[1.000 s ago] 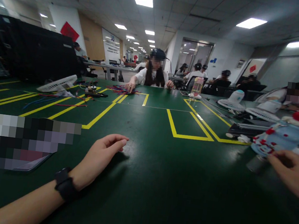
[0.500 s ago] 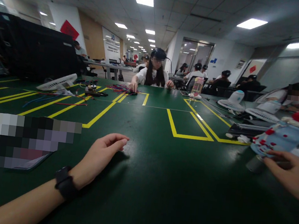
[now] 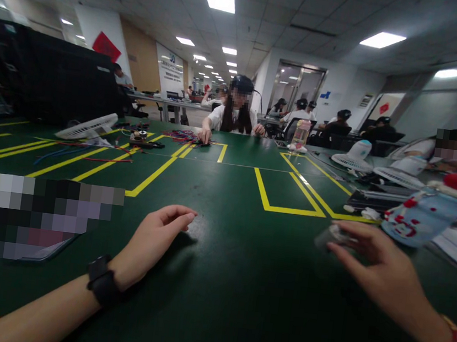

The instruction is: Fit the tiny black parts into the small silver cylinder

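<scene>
We pinch a small grey object [image 3: 331,236] at two o'clock in our right hand [image 3: 383,270], left hand [image 3: 151,239] relaxed and loosely curled on the table [image 3: 239,283]; drawing it inward seems next.

Green table [image 3: 239,283] with fans [image 3: 88,127], wires [image 3: 183,135], bottle [image 3: 425,216]

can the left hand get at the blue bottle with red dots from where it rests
Probably not without a long stretch. The left hand lies flat on the green table near its middle, while the blue bottle stands far to the right, and the right hand, closed around a small grey object, sits between them.
</scene>
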Demonstrator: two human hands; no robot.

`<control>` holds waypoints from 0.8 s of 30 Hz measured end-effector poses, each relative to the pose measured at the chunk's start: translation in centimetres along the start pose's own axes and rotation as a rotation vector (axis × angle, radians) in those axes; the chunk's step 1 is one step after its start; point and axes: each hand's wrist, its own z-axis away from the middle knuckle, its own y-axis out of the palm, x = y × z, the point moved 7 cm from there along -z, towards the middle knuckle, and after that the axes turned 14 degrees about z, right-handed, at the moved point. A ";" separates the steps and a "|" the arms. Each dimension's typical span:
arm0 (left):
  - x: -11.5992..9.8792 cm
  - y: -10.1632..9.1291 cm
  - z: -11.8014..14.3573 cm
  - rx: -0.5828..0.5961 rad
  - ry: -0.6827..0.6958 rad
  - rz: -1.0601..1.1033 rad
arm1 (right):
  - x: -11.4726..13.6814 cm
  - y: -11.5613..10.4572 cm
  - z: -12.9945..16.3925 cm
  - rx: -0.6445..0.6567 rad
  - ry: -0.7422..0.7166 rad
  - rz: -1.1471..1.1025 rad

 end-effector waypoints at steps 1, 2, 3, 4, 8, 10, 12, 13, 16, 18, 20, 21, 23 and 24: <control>0.0 0.0 0.0 0.001 0.001 -0.003 | 3.4 0.9 0.2 0.035 -0.124 -0.092; 0.1 0.0 0.0 0.004 0.002 -0.007 | 6.6 1.8 0.5 0.080 -0.231 -0.166; 0.1 0.0 -0.1 0.009 0.003 -0.011 | 9.4 2.5 0.8 0.130 -0.302 -0.235; 0.1 0.0 -0.1 0.016 0.007 -0.018 | 11.8 3.1 1.0 0.179 -0.346 -0.294; -0.4 0.4 0.1 0.064 0.043 -0.091 | 16.3 4.9 1.5 0.347 -0.336 -0.454; -1.2 1.2 0.7 0.109 0.100 -0.162 | 16.2 5.7 1.7 0.407 -0.262 -0.510; -2.7 2.6 1.8 0.177 0.221 -0.217 | 15.5 6.5 2.0 0.457 -0.174 -0.588; -3.5 3.6 2.5 0.223 0.292 -0.230 | 15.2 6.9 2.2 0.474 -0.135 -0.627; -5.2 6.6 4.4 0.365 0.367 -0.222 | 14.6 7.8 2.4 0.490 -0.063 -0.661; -5.7 7.8 4.9 0.396 0.333 -0.217 | 14.6 8.0 2.4 0.488 -0.045 -0.646; -5.9 8.1 4.8 0.387 0.295 -0.198 | 14.7 8.0 2.3 0.498 -0.046 -0.646; -5.9 7.9 4.7 0.373 0.284 -0.184 | 14.8 7.8 2.2 0.501 -0.052 -0.647; -5.7 7.2 4.4 0.346 0.271 -0.168 | 14.8 7.3 2.0 0.496 -0.063 -0.634; -5.4 6.9 4.2 0.338 0.265 -0.169 | 14.7 7.0 1.9 0.488 -0.070 -0.624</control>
